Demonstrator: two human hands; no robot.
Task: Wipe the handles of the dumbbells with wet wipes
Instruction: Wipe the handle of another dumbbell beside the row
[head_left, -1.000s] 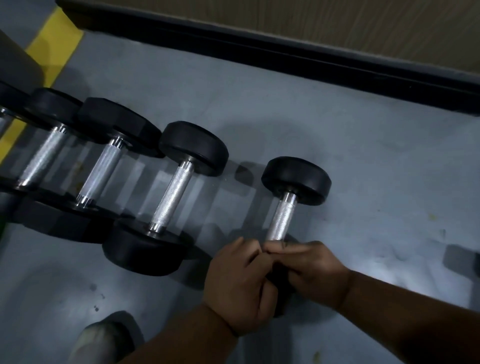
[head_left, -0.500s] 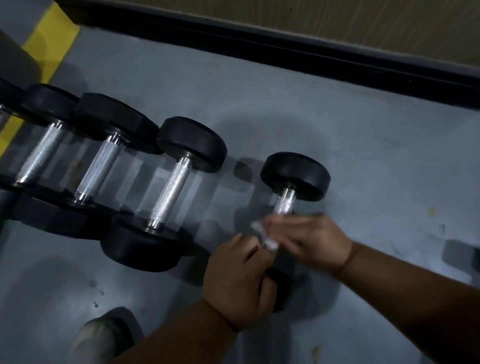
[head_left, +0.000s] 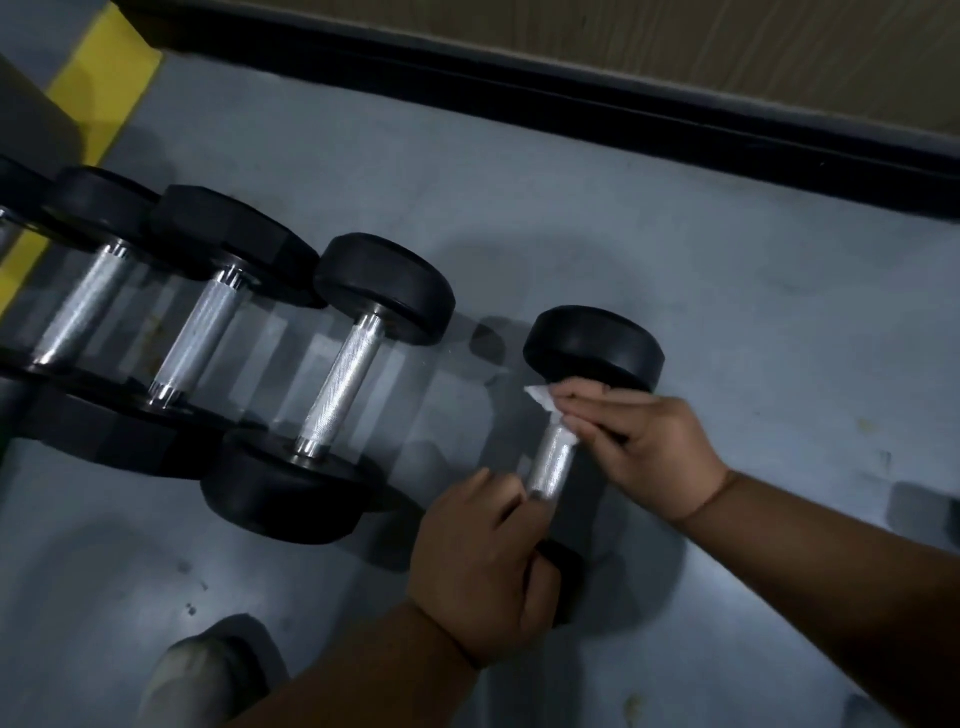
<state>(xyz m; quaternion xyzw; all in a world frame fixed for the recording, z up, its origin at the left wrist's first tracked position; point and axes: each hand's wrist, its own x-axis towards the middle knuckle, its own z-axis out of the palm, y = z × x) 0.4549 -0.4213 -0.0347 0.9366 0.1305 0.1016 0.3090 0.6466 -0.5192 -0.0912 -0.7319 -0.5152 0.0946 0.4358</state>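
A row of dumbbells lies on a grey floor, and the one at the right end of the row, the small dumbbell, sits a little apart from its neighbours. Its far black head rests near the middle of the view and its knurled metal handle runs down towards the person. The right hand reaches in from the right with its fingers curled round the top of that handle, just under the far head, pinching a crumpled white wipe against the metal; a corner of the wipe sticks out to the left of the fingertips. The left hand comes up from below and grips the near end of the same dumbbell, its fingers wrapped over the lower part of the handle and covering most of the near head, of which only a dark edge shows. Between the two hands a short stretch of bare handle is visible. To the left, three larger dumbbells lie side by side, the nearest of them just beside the small one but not touching it. A black strip runs along the base of a wooden wall at the top, and a yellow line marks the floor at the upper left. A shoe shows at the bottom edge.
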